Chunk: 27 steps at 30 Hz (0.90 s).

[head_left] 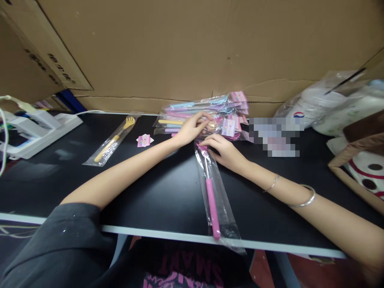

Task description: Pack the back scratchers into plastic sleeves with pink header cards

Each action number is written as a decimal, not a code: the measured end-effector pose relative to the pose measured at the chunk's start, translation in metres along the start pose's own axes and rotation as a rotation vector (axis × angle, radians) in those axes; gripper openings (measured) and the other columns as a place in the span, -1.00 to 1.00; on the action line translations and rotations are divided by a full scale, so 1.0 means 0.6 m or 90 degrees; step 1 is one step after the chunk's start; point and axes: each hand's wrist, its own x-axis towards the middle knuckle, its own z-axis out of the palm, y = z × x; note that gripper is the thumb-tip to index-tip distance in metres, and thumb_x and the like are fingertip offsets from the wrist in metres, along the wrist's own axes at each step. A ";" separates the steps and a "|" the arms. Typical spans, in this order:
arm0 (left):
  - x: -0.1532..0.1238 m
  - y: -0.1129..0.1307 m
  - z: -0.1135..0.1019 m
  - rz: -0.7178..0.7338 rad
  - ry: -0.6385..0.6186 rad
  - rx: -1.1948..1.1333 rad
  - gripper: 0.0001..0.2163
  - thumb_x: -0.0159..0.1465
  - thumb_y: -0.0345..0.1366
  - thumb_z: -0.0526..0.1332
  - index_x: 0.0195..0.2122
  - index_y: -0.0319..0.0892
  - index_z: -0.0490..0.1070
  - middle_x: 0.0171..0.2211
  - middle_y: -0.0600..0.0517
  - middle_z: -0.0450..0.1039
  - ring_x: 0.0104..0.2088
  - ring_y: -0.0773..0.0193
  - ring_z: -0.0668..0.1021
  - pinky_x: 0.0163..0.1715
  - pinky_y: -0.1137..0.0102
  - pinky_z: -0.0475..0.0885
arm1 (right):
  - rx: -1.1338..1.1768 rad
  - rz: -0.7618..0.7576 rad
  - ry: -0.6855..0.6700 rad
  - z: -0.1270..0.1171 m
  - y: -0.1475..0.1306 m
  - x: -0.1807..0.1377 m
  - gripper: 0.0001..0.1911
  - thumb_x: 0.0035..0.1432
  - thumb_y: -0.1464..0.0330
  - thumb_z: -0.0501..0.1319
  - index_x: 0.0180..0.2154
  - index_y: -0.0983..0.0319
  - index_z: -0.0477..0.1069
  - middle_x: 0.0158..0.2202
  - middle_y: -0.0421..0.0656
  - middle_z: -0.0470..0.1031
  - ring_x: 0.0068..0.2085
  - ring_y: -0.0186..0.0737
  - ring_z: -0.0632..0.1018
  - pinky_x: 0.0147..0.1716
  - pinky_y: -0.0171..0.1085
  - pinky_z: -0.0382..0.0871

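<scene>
A pink back scratcher point(213, 208) in a clear plastic bag point(228, 216) lies lengthwise before me, its handle end at the table's front edge. My right hand point(226, 152) is closed at the bag's far end, fingertips by the pink claw head. Just beyond, my left hand point(192, 130) reaches over the near side of a pile of bagged back scratchers point(207, 105) with pink header cards. Its fingers are bent together, and what they pinch is hidden. To the left lie a bagged yellow back scratcher point(113, 142) and a small pink card point(144, 140).
A white power strip point(42, 134) with plugs and cables sits at the left. A cardboard wall point(180, 48) closes off the back of the black table point(144, 196). On the right stand a bagged white cup point(318, 102) with a straw and a brown-trimmed bag point(354, 160).
</scene>
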 end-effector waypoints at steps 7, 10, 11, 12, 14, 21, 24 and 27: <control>0.006 -0.003 0.014 -0.007 0.019 0.009 -0.87 0.35 -0.38 0.10 -0.17 -0.24 0.41 -0.48 0.10 0.41 -0.48 0.42 0.49 -0.42 0.54 0.37 | -0.069 0.000 -0.035 -0.007 -0.009 0.001 -0.77 0.30 0.41 0.09 -0.09 0.15 0.47 -0.15 -0.06 0.46 -0.05 -0.08 0.49 -0.06 -0.11 0.45; 0.002 -0.005 0.015 -0.028 0.032 -0.006 -0.88 0.34 -0.37 0.11 -0.16 -0.22 0.41 -0.52 0.14 0.34 -0.50 0.42 0.48 -0.44 0.53 0.36 | -0.057 -0.005 -0.033 -0.008 -0.008 0.001 -0.78 0.30 0.41 0.09 -0.09 0.17 0.46 -0.16 -0.05 0.46 -0.06 -0.09 0.48 -0.06 -0.11 0.45; 0.001 -0.005 0.014 -0.035 0.034 -0.012 -0.88 0.34 -0.36 0.12 -0.16 -0.22 0.40 -0.54 0.15 0.32 -0.51 0.41 0.48 -0.45 0.54 0.35 | -0.048 -0.008 -0.030 -0.007 -0.007 0.001 -0.78 0.29 0.43 0.09 -0.09 0.18 0.46 -0.16 -0.05 0.45 -0.06 -0.09 0.48 -0.06 -0.11 0.45; 0.000 -0.006 0.014 -0.041 0.035 -0.018 -0.89 0.34 -0.36 0.12 -0.16 -0.22 0.40 -0.55 0.16 0.31 -0.51 0.41 0.47 -0.46 0.54 0.35 | -0.039 -0.013 -0.027 -0.007 -0.005 0.001 -0.78 0.28 0.44 0.09 -0.10 0.18 0.45 -0.16 -0.05 0.45 -0.06 -0.10 0.48 -0.06 -0.11 0.44; -0.001 -0.006 0.012 -0.052 0.040 -0.028 -0.89 0.34 -0.37 0.12 -0.16 -0.21 0.40 -0.55 0.16 0.29 -0.51 0.40 0.48 -0.49 0.56 0.34 | -0.026 -0.021 -0.020 -0.008 -0.002 0.001 -0.77 0.26 0.47 0.09 -0.11 0.19 0.45 -0.17 -0.05 0.44 -0.07 -0.11 0.47 -0.06 -0.12 0.44; -0.003 -0.010 0.007 -0.095 0.051 -0.070 -0.89 0.34 -0.36 0.11 -0.15 -0.20 0.39 -0.43 0.09 0.41 -0.47 0.40 0.51 -0.46 0.53 0.42 | -0.046 -0.052 -0.063 -0.019 0.008 0.000 -0.61 0.12 0.62 0.04 -0.09 0.21 0.43 -0.15 -0.05 0.43 -0.08 -0.12 0.44 -0.09 -0.15 0.41; -0.006 -0.010 0.007 -0.092 0.052 -0.068 -0.87 0.34 -0.33 0.13 -0.12 -0.18 0.39 -0.49 0.12 0.38 -0.47 0.38 0.52 -0.46 0.53 0.42 | -0.067 -0.023 -0.022 -0.024 0.013 0.000 -0.53 0.00 0.68 -0.01 -0.12 0.20 0.42 -0.15 -0.07 0.43 -0.07 -0.10 0.44 -0.07 -0.13 0.40; -0.008 -0.007 0.009 -0.094 0.050 -0.070 -0.85 0.35 -0.29 0.14 -0.09 -0.16 0.38 -0.51 0.12 0.38 -0.46 0.35 0.54 -0.46 0.53 0.42 | -0.080 0.054 0.095 -0.029 0.021 0.001 -0.60 0.06 0.64 -0.01 -0.17 0.18 0.42 -0.18 -0.08 0.43 -0.09 -0.07 0.44 -0.07 -0.08 0.38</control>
